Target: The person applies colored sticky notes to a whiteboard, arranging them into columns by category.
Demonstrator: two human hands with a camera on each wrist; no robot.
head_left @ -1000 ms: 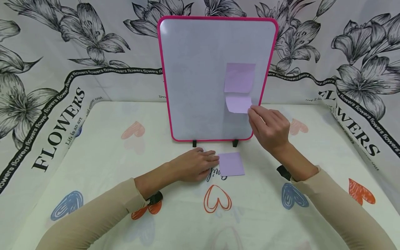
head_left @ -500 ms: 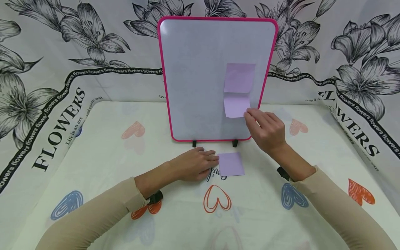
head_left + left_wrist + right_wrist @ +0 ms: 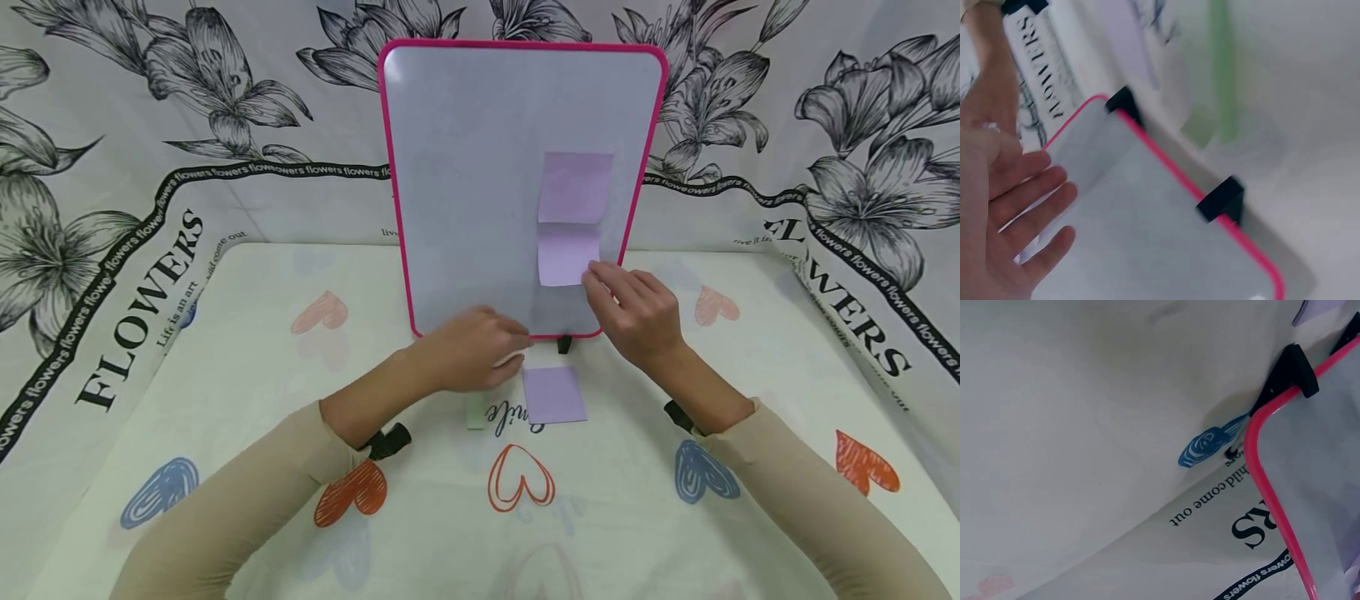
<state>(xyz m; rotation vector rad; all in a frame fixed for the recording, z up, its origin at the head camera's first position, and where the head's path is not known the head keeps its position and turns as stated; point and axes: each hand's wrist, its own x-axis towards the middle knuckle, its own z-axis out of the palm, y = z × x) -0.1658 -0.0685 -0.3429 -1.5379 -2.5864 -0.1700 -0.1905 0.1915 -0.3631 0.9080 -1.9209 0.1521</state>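
Observation:
On the upright whiteboard (image 3: 465, 192) with a pink frame, two lilac sticky notes hang one below the other. My right hand (image 3: 637, 312) pinches the lower sticky note (image 3: 564, 254) at its bottom right corner; the upper sticky note (image 3: 576, 187) lies against the board. My left hand (image 3: 474, 350) is raised before the board's bottom edge, its fingers (image 3: 1035, 219) extended and holding nothing in the left wrist view. A lilac sticky-note pad (image 3: 555, 395) lies on the table just below it. The right wrist view barely catches my right hand.
A pale green strip (image 3: 476, 412) lies left of the lilac pad, and appears blurred in the left wrist view. Black feet (image 3: 1288, 375) support the board. The tablecloth (image 3: 420, 517) has printed hearts, and a flowered cloth (image 3: 285, 200) stands behind.
The lower note has straightened downward, its lower edge flatter, as my right hand moved slightly down and left. My left hand has lifted from the table toward the board, uncovering the green strip.

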